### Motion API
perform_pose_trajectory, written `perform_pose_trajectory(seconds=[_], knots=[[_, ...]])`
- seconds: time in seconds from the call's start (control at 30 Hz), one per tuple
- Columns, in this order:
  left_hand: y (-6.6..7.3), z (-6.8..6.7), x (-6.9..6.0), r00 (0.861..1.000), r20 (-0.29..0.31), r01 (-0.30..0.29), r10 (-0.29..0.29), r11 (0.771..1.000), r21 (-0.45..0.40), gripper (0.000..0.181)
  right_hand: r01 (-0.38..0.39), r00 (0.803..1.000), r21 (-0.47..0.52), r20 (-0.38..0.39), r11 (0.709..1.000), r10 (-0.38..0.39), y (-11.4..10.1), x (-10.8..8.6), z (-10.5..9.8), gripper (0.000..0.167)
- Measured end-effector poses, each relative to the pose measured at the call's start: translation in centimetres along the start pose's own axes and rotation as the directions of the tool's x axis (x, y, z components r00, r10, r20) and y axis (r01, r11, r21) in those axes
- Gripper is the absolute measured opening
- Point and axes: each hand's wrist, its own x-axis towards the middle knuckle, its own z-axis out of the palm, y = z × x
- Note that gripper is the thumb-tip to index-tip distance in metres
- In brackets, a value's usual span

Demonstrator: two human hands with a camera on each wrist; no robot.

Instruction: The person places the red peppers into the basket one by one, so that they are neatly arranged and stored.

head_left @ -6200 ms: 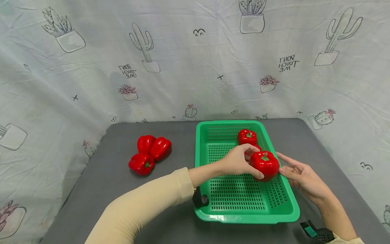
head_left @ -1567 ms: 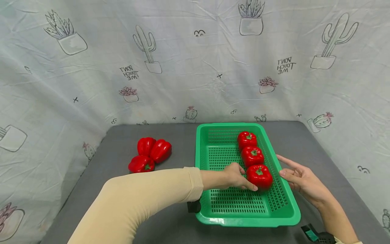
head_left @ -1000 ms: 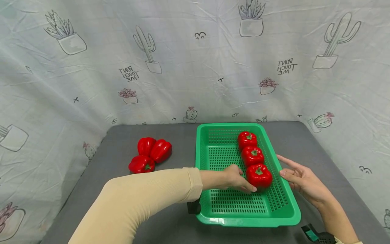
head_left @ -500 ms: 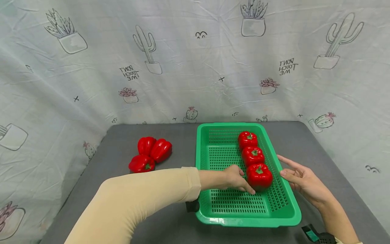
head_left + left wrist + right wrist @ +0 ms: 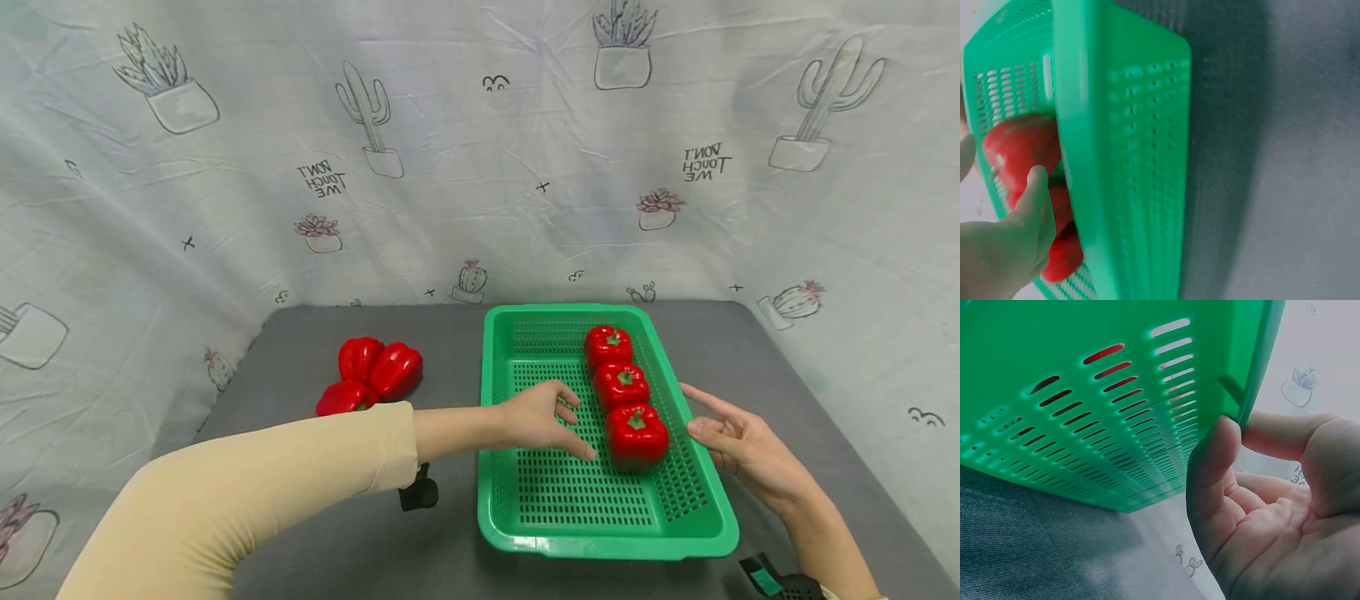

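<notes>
My left hand (image 5: 536, 417) hovers over the green plastic basket (image 5: 607, 546), its fingers loosely bent and holding nothing. Just right of it, three red bell peppers stand in a row along the basket's right side: a near one (image 5: 637, 437), a middle one (image 5: 621, 385) and a far one (image 5: 608, 346). In the left wrist view the thumb (image 5: 1035, 194) appears in front of a red pepper (image 5: 1022, 147), partly behind the basket wall. My right hand (image 5: 750, 450) pinches the basket's right rim; the right wrist view shows a fingertip (image 5: 1227, 431) under that rim.
Three more red bell peppers lie close together on the grey table (image 5: 442, 533) to the left: one at the back (image 5: 358, 360), one on the right (image 5: 397, 371) and one in front (image 5: 345, 398), partly behind the left sleeve (image 5: 300, 467). A cactus-patterned cloth (image 5: 450, 125) surrounds the table.
Earlier my left hand gripped the near pepper and lowered it into the basket's row. Now that hand has let go and moved left, away from it. The right hand stays at the rim.
</notes>
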Motion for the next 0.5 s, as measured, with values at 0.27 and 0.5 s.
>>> perform_pose_trajectory(seconds=[0.27, 0.5], knots=[[-2.4, -3.0, -2.7, 0.981, -0.041, -0.186, 0.191, 0.977, 0.104, 0.052, -0.007, 1.0, 0.039, 0.017, 0.999, 0.007, 0.0, 0.0, 0.1, 0.059], [-4.1, -5.8, -5.1, 0.919, -0.19, -0.348, 0.347, 0.937, 0.026, 0.04, 0.003, 1.0, 0.036, 0.006, 0.999, -0.004, -0.1, -0.1, 0.1, 0.059]])
